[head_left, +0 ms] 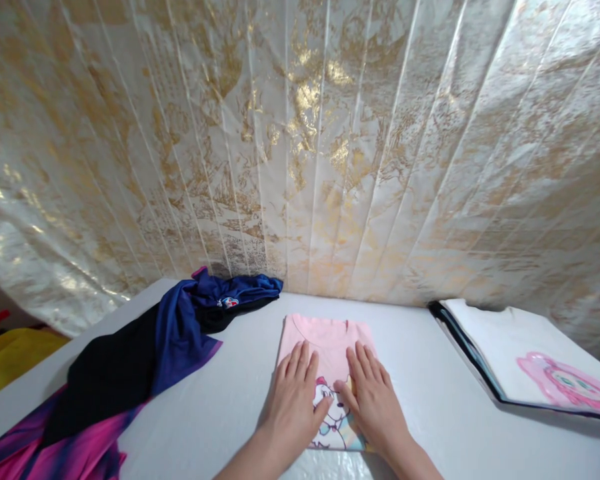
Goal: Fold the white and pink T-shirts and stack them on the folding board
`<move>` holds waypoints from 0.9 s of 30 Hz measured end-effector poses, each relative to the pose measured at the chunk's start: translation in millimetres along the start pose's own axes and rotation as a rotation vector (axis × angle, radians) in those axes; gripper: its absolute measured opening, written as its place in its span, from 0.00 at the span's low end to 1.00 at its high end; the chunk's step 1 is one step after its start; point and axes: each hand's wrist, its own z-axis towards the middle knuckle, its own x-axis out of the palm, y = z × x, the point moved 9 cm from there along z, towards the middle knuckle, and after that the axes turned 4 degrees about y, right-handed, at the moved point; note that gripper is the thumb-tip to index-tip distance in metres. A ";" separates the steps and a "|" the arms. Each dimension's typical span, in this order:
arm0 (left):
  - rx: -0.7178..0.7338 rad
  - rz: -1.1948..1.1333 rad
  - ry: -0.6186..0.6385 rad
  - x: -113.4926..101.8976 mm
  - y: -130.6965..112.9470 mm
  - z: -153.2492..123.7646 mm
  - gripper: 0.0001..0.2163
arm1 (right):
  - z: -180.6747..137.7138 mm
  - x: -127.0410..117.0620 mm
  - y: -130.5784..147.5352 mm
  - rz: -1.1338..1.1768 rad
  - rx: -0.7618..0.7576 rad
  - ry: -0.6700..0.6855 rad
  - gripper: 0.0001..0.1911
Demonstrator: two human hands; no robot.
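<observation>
A pink T-shirt [330, 333], folded into a neat rectangle with its neckline at the far end, lies on the white table [220, 413]. A cartoon animal print shows on its near half, partly covered by my hands. My left hand [293, 400] rests flat on the shirt's left side, fingers stretched out. On the right side my right hand [373, 397] lies flat too, fingers pointing away from me and the thumb towards the print. Neither hand grips the cloth.
Loose dark blue, black and pink clothes [115, 353] lie heaped along the left. At the right sits a stack of folded shirts, a white one [500, 340] with a pink print on top. A shiny gold-patterned sheet [300, 147] hangs behind. Yellow cloth [20, 357] shows beyond the left edge.
</observation>
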 end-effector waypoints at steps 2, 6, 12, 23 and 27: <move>-0.002 0.005 0.004 -1.1 0.9 -0.3 0.32 | 1.0 -0.9 -0.8 0.058 0.005 -0.001 0.35; -0.018 -0.033 0.060 -7.4 1.0 -0.1 0.32 | 5.5 -1.1 -20.9 0.268 0.017 -0.004 0.27; -0.045 -0.119 0.199 -12.6 0.7 2.0 0.32 | 31.4 -18.3 -87.7 0.501 0.143 -0.137 0.21; 0.279 -0.141 0.114 -7.0 -58.7 82.3 0.26 | 94.8 -18.4 -96.5 0.494 0.091 -0.135 0.15; 0.215 -0.144 0.020 -6.1 -51.9 103.3 0.16 | 98.9 -13.9 -97.2 0.464 0.084 -0.118 0.13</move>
